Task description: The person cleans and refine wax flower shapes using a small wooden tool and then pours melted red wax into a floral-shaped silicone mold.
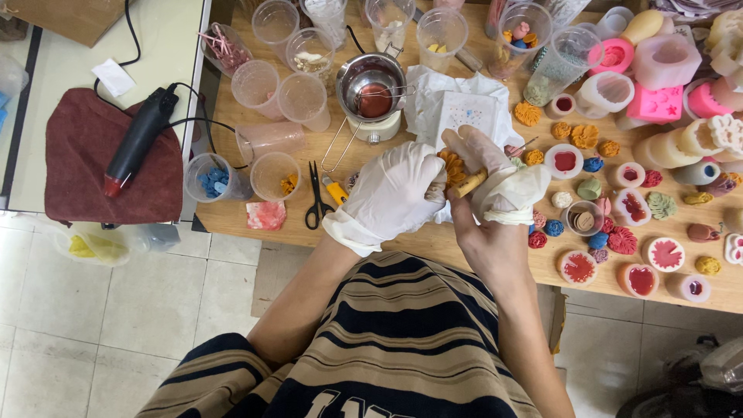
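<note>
Nearest: striped shirt [402,325]. Above it, left hand [391,193] and right hand [499,182], both gloved white, met over wooden table [433,248]. Left fingers curled shut round orange flower-shaped piece [453,166]; right fingers closed on pale stick-like tool [470,184] touching it. Just left: black scissors [315,197]. Farther back: small metal pot [371,87] holding red liquid, among clear plastic cups [302,97].
</note>
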